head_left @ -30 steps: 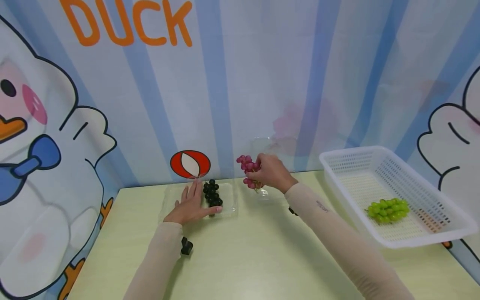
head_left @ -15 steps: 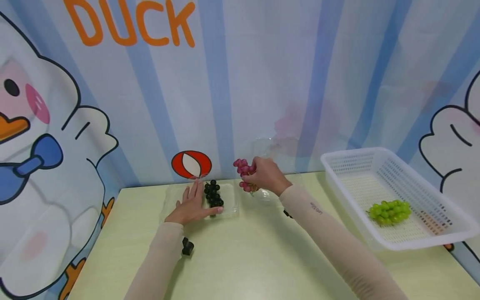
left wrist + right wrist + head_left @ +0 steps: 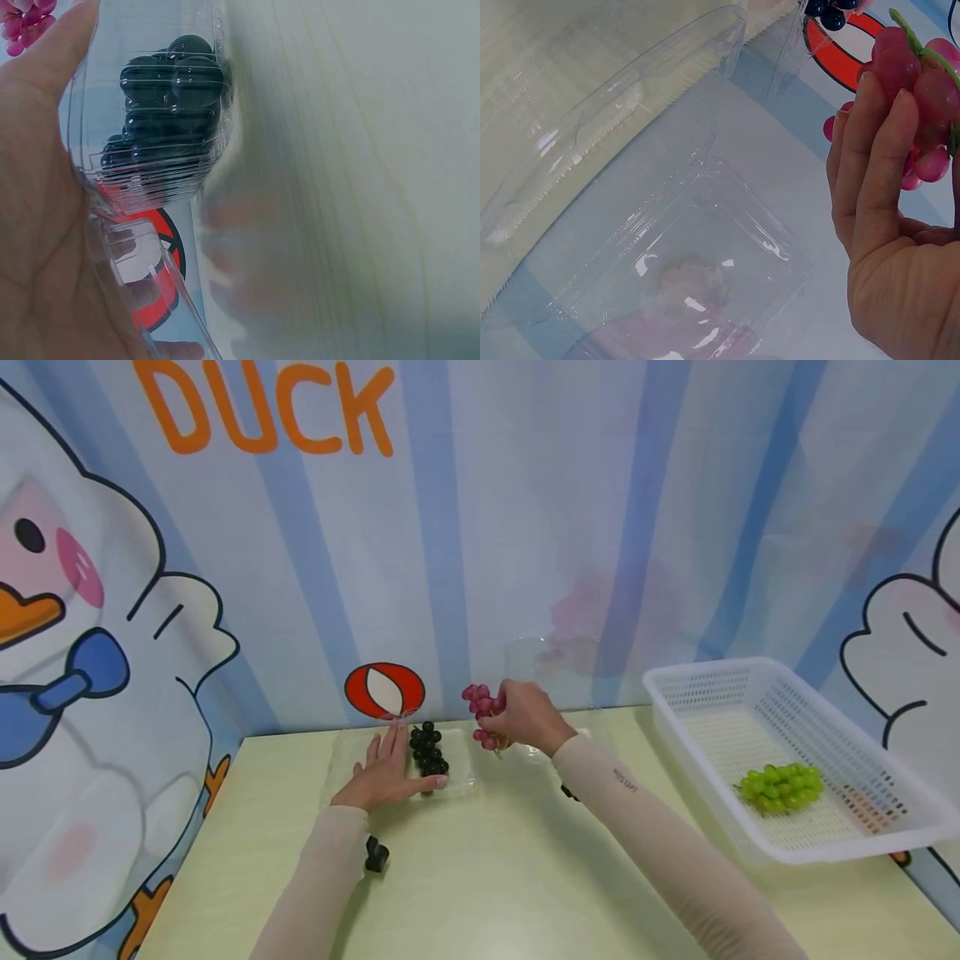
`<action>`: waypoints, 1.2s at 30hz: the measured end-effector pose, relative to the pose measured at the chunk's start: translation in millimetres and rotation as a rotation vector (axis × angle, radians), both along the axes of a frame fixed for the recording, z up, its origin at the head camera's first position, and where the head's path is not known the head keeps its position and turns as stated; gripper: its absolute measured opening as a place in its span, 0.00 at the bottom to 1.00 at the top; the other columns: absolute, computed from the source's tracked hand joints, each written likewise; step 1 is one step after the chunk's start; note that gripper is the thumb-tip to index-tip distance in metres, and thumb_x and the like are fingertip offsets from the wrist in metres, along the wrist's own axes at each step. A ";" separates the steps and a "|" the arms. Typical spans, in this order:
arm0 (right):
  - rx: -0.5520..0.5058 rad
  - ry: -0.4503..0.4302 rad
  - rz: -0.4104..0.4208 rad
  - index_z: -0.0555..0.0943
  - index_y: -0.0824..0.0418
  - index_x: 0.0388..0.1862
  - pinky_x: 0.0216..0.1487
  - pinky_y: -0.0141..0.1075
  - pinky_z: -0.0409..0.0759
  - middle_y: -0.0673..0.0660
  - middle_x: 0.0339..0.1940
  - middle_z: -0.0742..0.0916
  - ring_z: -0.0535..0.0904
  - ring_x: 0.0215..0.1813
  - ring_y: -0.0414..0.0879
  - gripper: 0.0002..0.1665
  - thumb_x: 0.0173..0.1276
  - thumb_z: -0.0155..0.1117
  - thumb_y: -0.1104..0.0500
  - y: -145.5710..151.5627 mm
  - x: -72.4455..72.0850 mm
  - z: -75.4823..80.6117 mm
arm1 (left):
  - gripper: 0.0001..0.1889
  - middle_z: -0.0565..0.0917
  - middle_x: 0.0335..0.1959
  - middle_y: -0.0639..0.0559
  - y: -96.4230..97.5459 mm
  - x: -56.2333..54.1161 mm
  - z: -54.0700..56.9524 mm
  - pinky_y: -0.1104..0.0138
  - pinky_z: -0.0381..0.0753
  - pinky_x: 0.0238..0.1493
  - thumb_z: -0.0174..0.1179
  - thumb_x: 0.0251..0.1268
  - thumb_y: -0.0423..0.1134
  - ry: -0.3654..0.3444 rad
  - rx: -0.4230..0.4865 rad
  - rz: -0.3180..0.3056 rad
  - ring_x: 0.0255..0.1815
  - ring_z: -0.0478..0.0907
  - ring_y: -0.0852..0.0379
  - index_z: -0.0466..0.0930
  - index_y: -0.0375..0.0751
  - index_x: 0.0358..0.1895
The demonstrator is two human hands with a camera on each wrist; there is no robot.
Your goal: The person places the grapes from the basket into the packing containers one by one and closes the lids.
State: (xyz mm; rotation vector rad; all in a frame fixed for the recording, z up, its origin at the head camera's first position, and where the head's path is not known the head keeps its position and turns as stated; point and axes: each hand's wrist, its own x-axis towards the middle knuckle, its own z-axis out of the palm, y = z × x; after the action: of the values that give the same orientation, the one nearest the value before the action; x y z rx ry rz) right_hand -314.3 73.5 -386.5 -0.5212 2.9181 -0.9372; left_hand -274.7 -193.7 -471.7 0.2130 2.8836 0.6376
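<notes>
My left hand (image 3: 381,778) rests with spread, straight fingers on a clear plastic clamshell box (image 3: 467,770). Black grapes (image 3: 429,752) lie inside that box, beside the fingers; its ridged wall (image 3: 154,187) stands against the palm in the left wrist view. Raised above the table, a bunch of pink grapes (image 3: 480,700) is pinched between the thumb and fingers of my right hand (image 3: 528,717). A green stem (image 3: 907,30) tops the bunch in the right wrist view. Below and right of it stands a second clear box with its lid (image 3: 697,277) up, partly hidden by the right hand in the head view.
A white plastic basket (image 3: 705,675) holding green grapes (image 3: 782,787) stands at the right of the pale table (image 3: 480,877). Directly behind the table hangs a printed blue-striped curtain (image 3: 510,527), close to both boxes.
My right hand has moved left and slightly down with the pink grapes, away from the second box toward the black grapes' box. The left hand has stayed in place.
</notes>
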 end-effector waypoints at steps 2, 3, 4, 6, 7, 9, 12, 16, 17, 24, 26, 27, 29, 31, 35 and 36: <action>-0.006 -0.002 0.003 0.77 0.62 0.35 0.28 0.34 0.81 0.55 0.28 0.85 0.81 0.30 0.46 0.20 0.64 0.75 0.49 -1.0 0.7 -0.1 | 0.69 0.31 0.85 0.45 0.0 0.3 0.3 0.24 0.41 0.69 0.56 0.50 0.83 0.005 0.001 -0.001 0.83 0.31 0.32 0.29 0.47 0.84; -0.007 -0.004 0.005 0.77 0.62 0.35 0.28 0.34 0.81 0.55 0.28 0.85 0.81 0.29 0.46 0.20 0.64 0.75 0.49 -1.5 0.9 -0.2 | 0.69 0.31 0.85 0.45 0.2 0.4 0.3 0.24 0.41 0.69 0.56 0.50 0.83 0.005 0.001 -0.003 0.83 0.31 0.32 0.29 0.47 0.84; -0.006 -0.003 0.007 0.77 0.62 0.35 0.28 0.34 0.81 0.55 0.27 0.85 0.81 0.29 0.45 0.19 0.64 0.75 0.49 -2.3 1.2 -0.1 | 0.69 0.32 0.85 0.44 0.4 0.5 0.6 0.23 0.41 0.68 0.56 0.50 0.83 0.005 0.003 -0.003 0.83 0.31 0.32 0.29 0.47 0.84; -0.005 0.000 0.012 0.77 0.62 0.34 0.28 0.34 0.82 0.54 0.27 0.85 0.82 0.28 0.45 0.19 0.64 0.75 0.50 -4.0 1.3 0.4 | 0.69 0.32 0.85 0.44 0.7 0.7 1.2 0.23 0.42 0.68 0.56 0.50 0.83 0.007 0.004 -0.002 0.83 0.31 0.31 0.29 0.46 0.84; -0.006 -0.001 0.016 0.77 0.62 0.34 0.28 0.34 0.82 0.54 0.27 0.85 0.82 0.28 0.44 0.19 0.64 0.75 0.50 -4.6 1.5 0.4 | 0.69 0.32 0.85 0.44 0.9 1.0 1.4 0.23 0.42 0.68 0.56 0.50 0.83 0.006 0.006 -0.002 0.83 0.31 0.32 0.29 0.46 0.84; -0.005 -0.002 0.022 0.77 0.63 0.34 0.28 0.34 0.82 0.54 0.27 0.85 0.83 0.27 0.44 0.19 0.64 0.75 0.50 -6.0 1.6 0.1 | 0.69 0.32 0.85 0.44 1.0 1.2 1.6 0.23 0.42 0.68 0.56 0.50 0.83 0.007 0.006 -0.001 0.83 0.31 0.31 0.29 0.46 0.84; -0.006 -0.004 0.031 0.77 0.63 0.33 0.27 0.33 0.83 0.54 0.26 0.85 0.83 0.25 0.43 0.19 0.65 0.74 0.51 -8.2 1.7 -0.1 | 0.70 0.31 0.85 0.45 0.2 0.7 1.2 0.23 0.42 0.68 0.55 0.49 0.84 0.008 0.005 0.001 0.83 0.31 0.32 0.28 0.47 0.84; -0.005 -0.007 0.027 0.77 0.63 0.34 0.27 0.33 0.82 0.54 0.26 0.85 0.83 0.25 0.44 0.19 0.65 0.75 0.51 -11.1 2.0 -0.8 | 0.70 0.31 0.85 0.45 -0.4 -1.0 -0.8 0.23 0.42 0.68 0.54 0.49 0.85 0.008 -0.006 -0.002 0.83 0.31 0.32 0.28 0.48 0.84; -0.003 -0.009 0.025 0.77 0.63 0.34 0.27 0.34 0.82 0.54 0.26 0.85 0.83 0.25 0.44 0.19 0.65 0.75 0.51 -11.8 2.2 -1.0 | 0.70 0.31 0.85 0.45 -0.4 -1.2 -1.0 0.23 0.42 0.68 0.54 0.49 0.85 0.008 -0.006 -0.003 0.83 0.31 0.32 0.28 0.48 0.84; 0.012 -0.019 0.022 0.77 0.62 0.33 0.27 0.33 0.82 0.54 0.26 0.85 0.83 0.25 0.43 0.19 0.65 0.75 0.50 -15.9 1.5 -5.3 | 0.70 0.31 0.85 0.45 0.4 1.0 -0.2 0.23 0.42 0.68 0.56 0.49 0.84 0.007 0.010 -0.005 0.83 0.30 0.32 0.30 0.47 0.84; 0.016 -0.016 0.019 0.77 0.62 0.33 0.27 0.33 0.82 0.53 0.25 0.85 0.83 0.24 0.43 0.19 0.65 0.74 0.49 -17.5 0.9 -6.5 | 0.69 0.32 0.85 0.45 0.6 1.2 -0.2 0.23 0.42 0.68 0.56 0.50 0.83 0.011 0.010 -0.005 0.83 0.31 0.33 0.30 0.48 0.84; 0.014 -0.015 0.017 0.77 0.62 0.32 0.27 0.33 0.82 0.54 0.25 0.85 0.83 0.24 0.43 0.19 0.65 0.74 0.50 -18.2 0.7 -7.2 | 0.69 0.32 0.85 0.45 0.9 1.1 -0.3 0.23 0.41 0.68 0.56 0.50 0.83 0.012 0.010 -0.006 0.83 0.31 0.32 0.30 0.48 0.84; 0.016 -0.013 0.015 0.77 0.62 0.32 0.27 0.34 0.81 0.53 0.25 0.84 0.82 0.25 0.43 0.19 0.65 0.74 0.50 -19.7 0.5 -8.6 | 0.69 0.32 0.85 0.45 1.2 1.0 -0.6 0.22 0.42 0.67 0.56 0.50 0.83 0.014 0.009 -0.007 0.83 0.31 0.32 0.29 0.48 0.84; 0.016 -0.012 0.017 0.77 0.62 0.32 0.27 0.34 0.82 0.53 0.25 0.84 0.82 0.24 0.43 0.19 0.65 0.74 0.50 -21.4 0.3 -9.9 | 0.69 0.32 0.85 0.45 1.4 0.6 -0.9 0.22 0.42 0.67 0.55 0.50 0.84 0.014 0.009 -0.007 0.83 0.31 0.32 0.29 0.48 0.84; 0.024 -0.009 0.028 0.77 0.62 0.31 0.27 0.34 0.81 0.53 0.24 0.84 0.82 0.24 0.43 0.19 0.65 0.74 0.50 -25.7 -1.4 -13.2 | 0.69 0.32 0.85 0.46 0.5 1.4 -0.4 0.22 0.42 0.68 0.55 0.49 0.84 0.010 0.013 -0.003 0.83 0.31 0.33 0.29 0.49 0.84; 0.028 -0.009 0.028 0.77 0.62 0.31 0.26 0.34 0.81 0.53 0.24 0.84 0.82 0.23 0.43 0.19 0.65 0.74 0.50 -26.9 -2.1 -14.2 | 0.69 0.32 0.85 0.45 0.4 1.5 -0.3 0.22 0.42 0.68 0.55 0.49 0.84 0.010 0.015 -0.003 0.83 0.31 0.33 0.30 0.48 0.84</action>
State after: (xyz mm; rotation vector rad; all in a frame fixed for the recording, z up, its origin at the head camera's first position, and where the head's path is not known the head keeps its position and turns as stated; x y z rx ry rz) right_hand -316.5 46.6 -400.7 -0.5530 2.9041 -0.8919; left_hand -273.2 -193.3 -471.9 0.2237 2.8880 0.6596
